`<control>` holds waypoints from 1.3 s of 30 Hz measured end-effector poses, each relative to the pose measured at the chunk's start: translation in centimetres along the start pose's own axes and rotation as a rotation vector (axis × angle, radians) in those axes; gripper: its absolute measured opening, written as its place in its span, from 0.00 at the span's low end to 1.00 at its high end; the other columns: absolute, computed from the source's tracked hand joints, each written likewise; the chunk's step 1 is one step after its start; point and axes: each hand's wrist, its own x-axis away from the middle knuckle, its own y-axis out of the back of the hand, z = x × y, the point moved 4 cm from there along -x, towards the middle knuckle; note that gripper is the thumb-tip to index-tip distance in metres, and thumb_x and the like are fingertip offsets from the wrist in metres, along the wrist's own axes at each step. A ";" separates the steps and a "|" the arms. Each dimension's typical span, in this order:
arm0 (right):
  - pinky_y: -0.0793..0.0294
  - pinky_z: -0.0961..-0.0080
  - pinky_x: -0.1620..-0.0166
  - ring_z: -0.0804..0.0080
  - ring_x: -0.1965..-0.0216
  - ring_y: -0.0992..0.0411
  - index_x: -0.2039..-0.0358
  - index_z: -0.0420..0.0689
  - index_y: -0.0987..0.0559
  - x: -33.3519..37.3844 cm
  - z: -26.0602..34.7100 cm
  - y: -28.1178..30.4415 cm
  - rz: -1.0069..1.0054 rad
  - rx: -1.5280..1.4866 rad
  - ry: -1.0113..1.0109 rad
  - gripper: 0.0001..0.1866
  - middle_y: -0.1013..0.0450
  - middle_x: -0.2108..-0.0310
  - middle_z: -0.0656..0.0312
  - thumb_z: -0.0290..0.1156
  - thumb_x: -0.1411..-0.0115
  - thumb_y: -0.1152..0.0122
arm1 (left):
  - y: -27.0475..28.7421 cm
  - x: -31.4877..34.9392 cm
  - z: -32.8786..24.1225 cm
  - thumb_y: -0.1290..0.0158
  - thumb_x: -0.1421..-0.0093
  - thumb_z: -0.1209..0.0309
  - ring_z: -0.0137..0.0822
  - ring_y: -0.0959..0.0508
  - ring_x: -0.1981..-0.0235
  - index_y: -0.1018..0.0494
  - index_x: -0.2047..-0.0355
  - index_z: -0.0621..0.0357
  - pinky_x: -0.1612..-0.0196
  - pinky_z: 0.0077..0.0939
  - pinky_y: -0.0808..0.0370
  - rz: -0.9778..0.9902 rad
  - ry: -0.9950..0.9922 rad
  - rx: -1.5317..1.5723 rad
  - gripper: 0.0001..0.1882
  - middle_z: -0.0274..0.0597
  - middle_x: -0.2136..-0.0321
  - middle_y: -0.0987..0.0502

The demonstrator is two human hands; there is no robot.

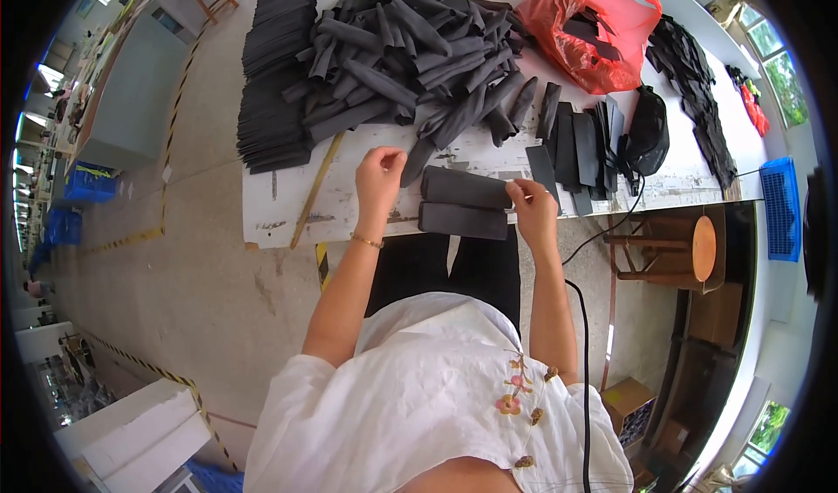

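Two black folded fabric pieces lie one behind the other at the table's front edge, the far piece and the near piece. With thumb and fingers pinched, my right hand grips the right end of the far one. My left hand hovers left of them, its fingers curled together; whether anything small sits between them is hidden. Just beyond its fingertips a dark strip reaches out from a big heap of rolled black pieces.
A tall stack of flat black pieces lines the table's left end. A yellowish stick lies near my left hand. To the right are more black strips, a red plastic bag, a black pouch with a cable and a wooden stool.
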 end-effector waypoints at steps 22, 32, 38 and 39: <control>0.33 0.60 0.55 0.56 0.55 0.32 0.61 0.44 0.23 -2.4 -2.3 2.3 -0.443 0.948 0.196 0.16 0.30 0.58 0.57 0.36 0.48 0.33 | 4.3 -0.1 -0.4 0.47 0.38 0.68 0.38 0.20 0.77 0.23 0.64 0.56 0.74 0.29 0.27 -0.003 -0.120 -0.310 0.07 0.42 0.78 0.21; 0.31 0.59 0.66 0.51 0.69 0.29 0.73 0.41 0.27 -3.4 -1.8 4.2 -0.447 0.478 0.373 0.06 0.28 0.73 0.55 0.24 0.48 0.37 | 4.5 1.1 3.2 0.37 0.45 0.62 0.33 0.20 0.76 0.33 0.69 0.66 0.75 0.20 0.23 -0.250 0.471 0.288 0.21 0.41 0.75 0.28; 0.31 0.60 0.68 0.51 0.70 0.28 0.71 0.44 0.27 -2.6 -0.8 4.5 -0.472 0.572 0.436 0.03 0.28 0.73 0.54 0.25 0.45 0.41 | 4.2 -0.6 4.1 0.40 0.49 0.48 0.47 0.22 0.77 0.23 0.78 0.60 0.70 0.37 0.27 -0.147 0.253 -0.526 0.24 0.46 0.82 0.22; 0.30 0.61 0.68 0.52 0.69 0.27 0.69 0.45 0.26 -2.7 -0.9 4.9 -0.470 0.567 0.383 0.02 0.27 0.73 0.54 0.26 0.43 0.42 | 4.1 -0.9 4.7 0.40 0.49 0.47 0.47 0.21 0.76 0.23 0.77 0.60 0.70 0.37 0.27 -0.166 0.247 -0.484 0.24 0.46 0.81 0.22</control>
